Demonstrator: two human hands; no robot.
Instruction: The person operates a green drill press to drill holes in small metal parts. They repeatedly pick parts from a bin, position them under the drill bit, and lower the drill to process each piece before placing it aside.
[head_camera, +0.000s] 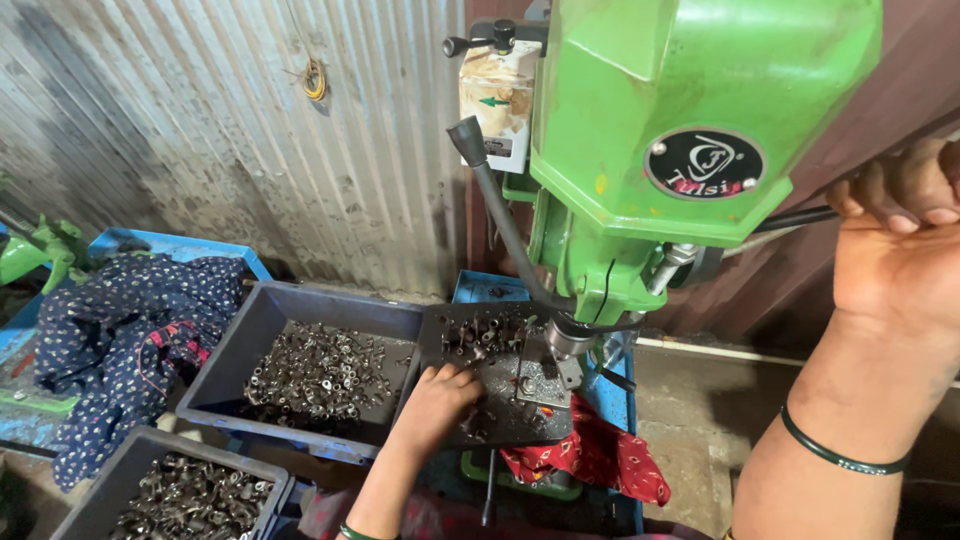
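Note:
A green drill press (690, 110) fills the upper middle. My right hand (895, 235) is raised at the right edge, fingers closed around the press's black feed lever (795, 217). My left hand (440, 395) reaches down onto the dark work tray (500, 410) under the spindle (568, 338), fingers among small metal parts (482, 333) lying there. Whether it pinches a part is hidden by the fingers. A small metal fixture (545, 380) sits just right of that hand, below the spindle.
A grey bin (240, 350) of several small metal parts (320, 375) stands left of the tray; another grey bin (110, 480) is at the lower left. Dark patterned cloth (130, 335) lies on a blue crate. Red cloth (600, 455) lies below the tray. Corrugated metal wall (250, 130) behind.

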